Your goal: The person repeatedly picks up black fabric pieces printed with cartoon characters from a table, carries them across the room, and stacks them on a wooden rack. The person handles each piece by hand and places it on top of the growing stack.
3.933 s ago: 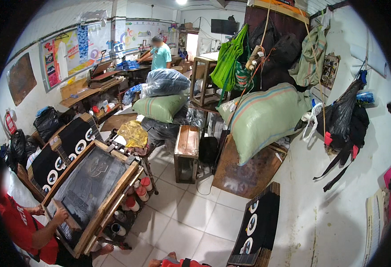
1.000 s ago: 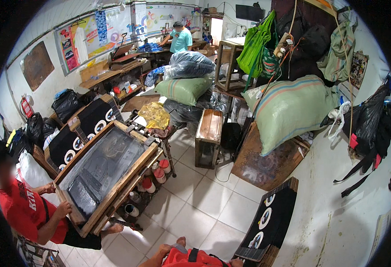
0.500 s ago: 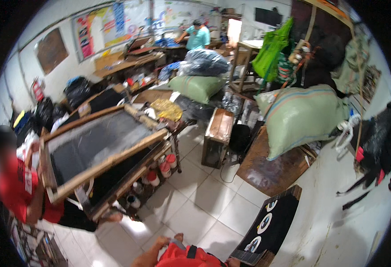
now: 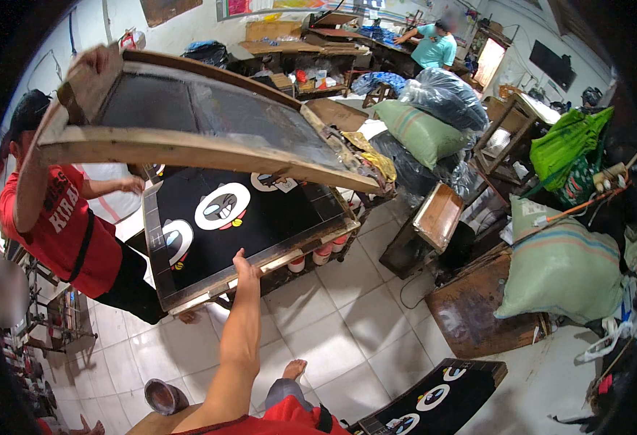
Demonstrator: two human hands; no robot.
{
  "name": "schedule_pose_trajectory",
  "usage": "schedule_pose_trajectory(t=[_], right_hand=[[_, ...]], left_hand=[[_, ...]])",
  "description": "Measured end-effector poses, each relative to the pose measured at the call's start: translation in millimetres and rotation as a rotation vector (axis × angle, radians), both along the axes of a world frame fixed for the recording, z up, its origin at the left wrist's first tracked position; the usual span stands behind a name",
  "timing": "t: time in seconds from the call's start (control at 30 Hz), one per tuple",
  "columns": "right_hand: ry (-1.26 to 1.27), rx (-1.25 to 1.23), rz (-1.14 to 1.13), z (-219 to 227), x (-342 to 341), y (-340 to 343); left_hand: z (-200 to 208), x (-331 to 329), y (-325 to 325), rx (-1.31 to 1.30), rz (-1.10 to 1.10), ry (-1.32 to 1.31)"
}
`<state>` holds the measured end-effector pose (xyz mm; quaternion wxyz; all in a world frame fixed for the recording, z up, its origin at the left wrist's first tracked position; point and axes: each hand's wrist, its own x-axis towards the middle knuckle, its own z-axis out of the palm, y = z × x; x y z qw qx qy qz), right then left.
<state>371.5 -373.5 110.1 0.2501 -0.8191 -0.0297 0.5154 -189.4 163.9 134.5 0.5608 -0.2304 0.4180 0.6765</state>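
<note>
My left hand is at the near edge of a low printing table, one finger stretched up, the others partly hidden. Nothing shows in its grasp. Black fabric printed with round white cartoon faces lies flat on that table. Above it, a wooden-framed printing screen is tilted up. A co-worker in a red shirt holds its left end with a raised hand; that person's other hand is beside the table. My right hand is out of view.
Printed black fabric on a board lies at lower right. A dark round container is at lower left. Lidded jars stand under the table. Stuffed sacks and a wooden box are to the right. Another person works far back.
My view has turned left. My left arm has reached out to the table edge. The co-worker has raised the screen, uncovering the printed black fabric.
</note>
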Motion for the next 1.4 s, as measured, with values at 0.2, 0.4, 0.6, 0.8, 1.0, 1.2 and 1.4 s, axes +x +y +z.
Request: schedule_pose_trajectory(t=[0.2, 0.4, 0.6, 0.8, 1.0, 1.2, 1.4], right_hand=[[0.070, 0.258, -0.011, -4, -47, 118], [0.045, 0.184, 0.188, 16, -80, 171], [0.048, 0.253, 0.058, -1, -43, 115], [-0.092, 0.127, 0.200, 24, -15, 104], [-0.076, 0.390, 0.229, 80, -9, 169], [0.112, 0.580, 0.381, 196, 13, 222], [0.445, 0.452, 0.368, 286, 36, 200]], left_hand=[[-20, -22, 40, -0.363, 0.359, -0.131], [-43, -9, 0, -0.452, 0.323, -0.122], [-22, -14, -28, 0.164, 0.223, 0.108], [11, -41, -32, 0.409, 0.148, 0.247], [74, -15, -165, 0.514, 0.214, 0.328], [118, 42, -393, 0.321, 0.049, 0.250], [120, 86, -539, 0.319, -0.188, 0.073]])
